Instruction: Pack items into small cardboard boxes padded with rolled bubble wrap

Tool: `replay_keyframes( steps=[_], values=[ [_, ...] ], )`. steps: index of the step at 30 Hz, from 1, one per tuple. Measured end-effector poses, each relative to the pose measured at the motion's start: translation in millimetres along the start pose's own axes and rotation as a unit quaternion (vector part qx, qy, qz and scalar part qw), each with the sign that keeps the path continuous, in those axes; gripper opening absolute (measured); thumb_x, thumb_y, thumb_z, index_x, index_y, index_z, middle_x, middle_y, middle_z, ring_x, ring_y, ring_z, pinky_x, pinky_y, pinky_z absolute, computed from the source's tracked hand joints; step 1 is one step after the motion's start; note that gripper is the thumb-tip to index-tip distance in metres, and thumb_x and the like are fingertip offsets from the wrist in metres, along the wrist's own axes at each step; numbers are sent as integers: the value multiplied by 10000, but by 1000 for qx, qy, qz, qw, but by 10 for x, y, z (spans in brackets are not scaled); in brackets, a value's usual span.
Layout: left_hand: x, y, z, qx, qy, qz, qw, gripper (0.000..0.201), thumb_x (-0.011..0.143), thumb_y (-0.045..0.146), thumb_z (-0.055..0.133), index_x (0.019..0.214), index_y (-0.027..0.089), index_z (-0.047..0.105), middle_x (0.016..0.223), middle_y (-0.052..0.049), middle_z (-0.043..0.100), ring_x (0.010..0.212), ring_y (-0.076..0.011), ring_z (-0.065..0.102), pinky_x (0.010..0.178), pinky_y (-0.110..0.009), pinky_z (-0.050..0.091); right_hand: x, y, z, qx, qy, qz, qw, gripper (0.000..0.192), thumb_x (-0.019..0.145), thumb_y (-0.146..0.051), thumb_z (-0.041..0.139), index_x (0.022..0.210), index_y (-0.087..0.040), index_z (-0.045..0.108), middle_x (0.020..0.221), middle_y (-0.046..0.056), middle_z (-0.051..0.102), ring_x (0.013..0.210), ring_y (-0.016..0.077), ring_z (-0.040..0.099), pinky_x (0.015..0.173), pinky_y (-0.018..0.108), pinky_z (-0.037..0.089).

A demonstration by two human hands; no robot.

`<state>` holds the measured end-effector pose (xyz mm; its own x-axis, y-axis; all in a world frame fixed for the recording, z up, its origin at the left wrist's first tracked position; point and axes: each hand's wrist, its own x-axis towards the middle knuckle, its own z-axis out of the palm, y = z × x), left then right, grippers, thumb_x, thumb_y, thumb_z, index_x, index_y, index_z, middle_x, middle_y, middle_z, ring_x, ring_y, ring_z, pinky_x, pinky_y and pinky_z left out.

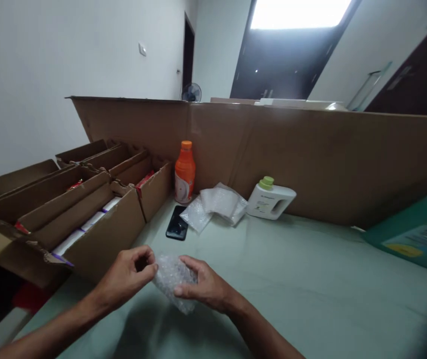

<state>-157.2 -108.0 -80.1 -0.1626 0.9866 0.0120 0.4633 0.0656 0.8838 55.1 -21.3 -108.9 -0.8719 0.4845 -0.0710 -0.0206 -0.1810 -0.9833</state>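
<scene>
A clear bubble wrap pouch (pixel 172 280) is held up over the pale green tabletop, between both hands. My left hand (pixel 133 271) pinches its left edge between thumb and forefinger. On the other side, my right hand (pixel 204 286) grips the pouch with the thumb in front and the fingers behind. Whether anything is inside the pouch I cannot tell. Beyond the hands lie several more bubble wrap pouches (pixel 221 202), fanned in a loose pile. A black phone (pixel 176 224) rests flat beside that pile, its right side close to the wrap.
Open cardboard bins (pixel 105 239) with packets stand at the left. An orange bottle (pixel 185 172) and a white jug with a green cap (pixel 271 199) stand near the cardboard wall (pixel 303 159) at the back. A large green container (pixel 415 229) is at the right.
</scene>
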Motion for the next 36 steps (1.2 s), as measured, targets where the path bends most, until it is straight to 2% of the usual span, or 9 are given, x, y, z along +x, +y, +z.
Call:
replay_keyframes(
  steps=[4, 8, 10, 13, 16, 23, 27, 31, 36],
  values=[
    [66, -201, 515, -112, -32, -46, 992, 293, 765, 471, 617, 725, 187, 557, 616, 31, 520, 571, -126, 492, 539, -240, 389, -283, 285, -167, -40, 93, 13, 995, 475, 708, -534, 808, 942, -148, 660, 804, -13, 588, 712, 128, 499, 645, 240, 389],
    [218, -333, 866, -142, 9, -22, 990, 403, 844, 525, 597, 1062, 187, 625, 1012, -67, 669, 819, -190, 639, 705, -307, 514, -461, 131, -523, -195, 213, -44, 956, 352, 827, -480, 669, 1000, -174, 673, 867, 22, 665, 766, 175, 585, 689, 271, 464],
    [324, -400, 1039, -107, 36, -6, 994, 405, 854, 474, 595, 1139, 188, 627, 1111, -100, 675, 887, -216, 652, 760, -342, 526, -453, -111, -803, -332, 313, -94, 885, 327, 861, -428, 618, 1079, -193, 680, 952, 51, 709, 850, 217, 636, 773, 313, 503],
    [453, -509, 1320, -53, 89, 40, 994, 368, 818, 334, 596, 1146, 174, 644, 1107, -121, 684, 929, -248, 667, 803, -391, 546, -252, -463, -1319, -505, 470, -149, 708, 436, 904, -389, 539, 1274, -178, 627, 1232, 139, 691, 1121, 301, 621, 987, 422, 474],
    [491, -611, 1532, -20, 121, 89, 988, 337, 765, 212, 594, 1090, 182, 677, 1117, -120, 690, 1061, -279, 647, 978, -468, 503, 71, -575, -1830, -615, 502, -65, 605, 559, 922, -393, 509, 1426, -149, 522, 1518, 183, 498, 1380, 351, 447, 1114, 526, 363],
    [465, -688, 1572, -12, 130, 141, 981, 244, 797, 122, 547, 976, 182, 701, 1073, -112, 705, 1045, -265, 645, 946, -450, 519, 325, -303, -2278, -638, 455, 25, 621, 505, 974, -443, 385, 1312, -152, 622, 1424, 220, 576, 1271, 391, 538, 998, 590, 433],
    [477, -632, 1566, 2, 126, 129, 984, 266, 788, 78, 531, 960, 185, 703, 1069, -111, 703, 1036, -264, 639, 935, -449, 511, 472, -253, -1820, -667, 414, -66, 616, 450, 967, -376, 446, 1286, -123, 639, 1471, 248, 514, 1313, 393, 489, 1056, 577, 378],
    [480, -595, 1575, 13, 112, 120, 986, 261, 778, 51, 531, 938, 173, 698, 1066, -115, 700, 1033, -272, 624, 925, -457, 502, 936, 31, -1197, -710, 203, -132, 661, 337, 884, -326, 647, 1209, -263, 705, 1425, 96, 614, 1317, 276, 527, 1085, 420, 394],
    [486, -596, 1569, 11, 107, 118, 987, 279, 750, 18, 535, 912, 178, 696, 1070, -114, 693, 1045, -269, 615, 937, -453, 488, 1310, 259, -1208, -723, 149, -72, 671, 295, 961, -222, 529, 1187, -174, 713, 1372, 165, 644, 1328, 317, 516, 1068, 496, 375]
  ],
)
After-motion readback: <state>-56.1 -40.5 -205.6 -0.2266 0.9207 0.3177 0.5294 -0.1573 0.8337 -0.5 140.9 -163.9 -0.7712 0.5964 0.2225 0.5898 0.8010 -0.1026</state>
